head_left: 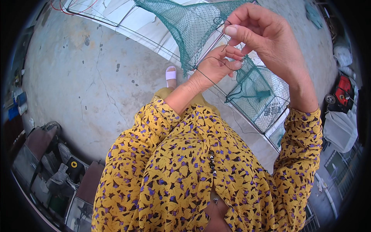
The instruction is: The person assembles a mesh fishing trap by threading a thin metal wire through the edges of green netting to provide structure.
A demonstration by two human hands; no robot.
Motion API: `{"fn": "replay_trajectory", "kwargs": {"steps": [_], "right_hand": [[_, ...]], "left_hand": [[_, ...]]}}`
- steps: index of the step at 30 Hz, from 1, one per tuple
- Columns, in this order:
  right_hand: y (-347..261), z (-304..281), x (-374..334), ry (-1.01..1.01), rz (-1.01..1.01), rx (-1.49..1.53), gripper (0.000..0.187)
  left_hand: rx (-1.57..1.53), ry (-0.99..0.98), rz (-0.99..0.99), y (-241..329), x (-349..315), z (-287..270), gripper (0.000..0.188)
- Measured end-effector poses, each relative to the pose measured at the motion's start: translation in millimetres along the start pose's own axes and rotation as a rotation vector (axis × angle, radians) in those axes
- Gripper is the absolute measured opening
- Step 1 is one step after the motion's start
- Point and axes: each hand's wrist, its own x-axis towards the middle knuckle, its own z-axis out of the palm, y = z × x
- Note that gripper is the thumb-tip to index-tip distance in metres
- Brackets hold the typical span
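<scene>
A thin dark cord [211, 82] runs above the near edge of the white sheet [154, 38], apparently pinched narrowly by the right hand [266, 40], and crosses the half-curled left hand [222, 63], how firmly I cannot tell. Cord and green net [170, 19] look light, limp and snag-prone, best gripped along cord or frame rods [245, 117]. Large dark printed characters [273, 109] show through the mesh toward the sheet's right end.

Right hand [266, 41] pinching dark cord [215, 58], left hand [217, 69] near, green netting [176, 29]
</scene>
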Motion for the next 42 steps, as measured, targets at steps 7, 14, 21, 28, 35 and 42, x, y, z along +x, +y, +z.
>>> {"fn": "replay_trajectory", "kwargs": {"steps": [7, 14, 21, 28, 35, 42], "right_hand": [[-36, 3, 12, -0.122, -0.001, 0.462, 0.011], [-39, -6, -6, -0.181, 0.103, 0.331, 0.019], [6, -14, -44, -0.219, 0.652, -0.058, 0.025], [51, 6, -63, -0.234, 0.258, -0.118, 0.014], [33, 22, -45, -0.091, 0.135, -0.128, 0.018], [38, 36, -34, -0.11, 0.099, -0.397, 0.018]], "left_hand": [[0.036, 0.003, 0.042, 4, 3, -1, 0.021], [-0.068, 0.155, 0.039, 2, 1, -8, 0.013], [-0.181, 0.141, 0.019, -1, 3, -4, 0.014], [-0.21, 0.164, 0.006, 1, 2, -6, 0.013], [-0.208, 0.234, 0.015, -4, 0, -9, 0.015], [-0.234, 0.244, -0.036, -6, -2, -13, 0.016]]}}
